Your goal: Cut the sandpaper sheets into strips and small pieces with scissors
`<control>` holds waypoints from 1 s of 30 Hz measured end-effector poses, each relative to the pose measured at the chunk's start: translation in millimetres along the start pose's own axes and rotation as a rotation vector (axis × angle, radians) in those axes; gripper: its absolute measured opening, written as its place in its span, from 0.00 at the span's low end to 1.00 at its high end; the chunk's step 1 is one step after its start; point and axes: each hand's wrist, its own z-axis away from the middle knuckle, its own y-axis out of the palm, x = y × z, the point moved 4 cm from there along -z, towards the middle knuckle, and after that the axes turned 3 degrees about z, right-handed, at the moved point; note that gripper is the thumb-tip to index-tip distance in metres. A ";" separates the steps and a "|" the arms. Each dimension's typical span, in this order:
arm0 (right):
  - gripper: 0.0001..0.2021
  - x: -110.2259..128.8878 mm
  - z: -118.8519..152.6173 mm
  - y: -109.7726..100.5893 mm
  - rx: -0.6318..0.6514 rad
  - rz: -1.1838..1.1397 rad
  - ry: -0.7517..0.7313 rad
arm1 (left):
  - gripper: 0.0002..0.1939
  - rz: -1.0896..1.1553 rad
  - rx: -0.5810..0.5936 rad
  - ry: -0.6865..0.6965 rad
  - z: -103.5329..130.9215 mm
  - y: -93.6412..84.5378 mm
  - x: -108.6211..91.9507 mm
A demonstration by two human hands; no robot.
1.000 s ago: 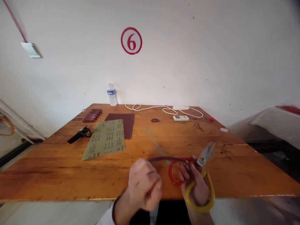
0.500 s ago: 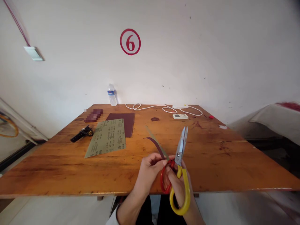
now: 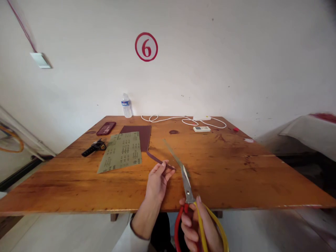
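Observation:
Between the fingers and thumb of my left hand (image 3: 156, 180) is a narrow maroon sandpaper strip (image 3: 154, 158). Its far end reaches the corner of a maroon sandpaper sheet (image 3: 144, 141). My right hand (image 3: 193, 224) grips a pair of scissors (image 3: 188, 192) with one red and one yellow handle, the blades aimed away from me. Just past the blade tips a thin grey-green strip (image 3: 172, 150) runs across the table; whether the tips touch it I cannot tell. A grey-green sheet with printed backing (image 3: 123, 154) overlaps the maroon sheet.
On the wooden table (image 3: 236, 185), a black strap-like item (image 3: 93, 148) and a dark red phone (image 3: 106, 128) lie at left. A water bottle (image 3: 126, 106) stands by the wall. Farther back are a white cable (image 3: 168, 119) and a small white remote-like device (image 3: 201, 129).
My hands have separated. The left has moved leftward with the maroon strip; the right has drawn nearer my body, and the scissors now tilt up-left. The grey-green strip stays between them on the table.

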 end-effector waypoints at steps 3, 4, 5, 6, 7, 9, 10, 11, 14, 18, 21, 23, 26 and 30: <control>0.33 -1.9 -4.9 0.9 0.006 -0.035 0.045 | 0.05 0.046 -0.056 -0.017 -3.0 -3.8 5.5; 0.33 -3.5 -6.2 0.6 -0.003 -0.022 0.053 | 0.05 0.049 -0.051 -0.019 -2.9 -3.4 6.7; 0.35 -5.5 -7.0 -0.1 -0.018 -0.003 0.053 | 0.05 0.047 -0.038 -0.022 -2.3 -2.5 7.5; 0.36 -7.6 -7.1 -1.4 -0.041 0.019 0.040 | 0.05 0.041 -0.023 -0.026 -1.4 -1.5 7.8; 0.37 -9.8 -6.6 -3.2 -0.068 0.046 0.015 | 0.04 0.031 -0.009 -0.030 -0.3 -0.5 7.8; 0.37 -13.7 -3.8 -7.4 -0.118 0.112 -0.065 | 0.06 0.009 0.013 -0.026 1.9 0.7 6.6; 0.36 -15.1 -2.2 -9.8 -0.139 0.150 -0.121 | 0.08 -0.001 0.018 -0.017 2.9 0.8 5.6; 0.35 -16.6 -0.8 -12.0 -0.142 0.192 -0.170 | 0.10 -0.010 0.020 -0.005 3.8 0.8 4.5; 0.32 -22.4 -0.6 -18.2 -0.077 0.311 -0.266 | 0.13 -0.032 0.020 0.020 6.4 0.6 1.8; 0.30 -28.6 -6.1 -30.7 -0.033 0.389 -0.313 | 0.14 -0.031 0.021 0.050 10.1 2.0 -1.4; 0.30 -32.2 -5.3 -32.1 0.013 0.456 -0.324 | 0.13 -0.016 0.010 0.081 11.9 3.0 -3.7; 0.28 -32.0 -0.1 -30.6 -0.050 0.494 -0.392 | 0.13 -0.015 0.012 0.092 12.4 3.6 -4.2; 0.28 -33.1 7.9 -27.3 -0.156 0.498 -0.444 | 0.13 -0.020 0.016 0.100 12.7 4.2 -4.2; 0.29 -29.4 10.6 -29.5 -0.214 0.549 -0.510 | 0.13 -0.043 0.023 0.103 12.7 5.9 -4.6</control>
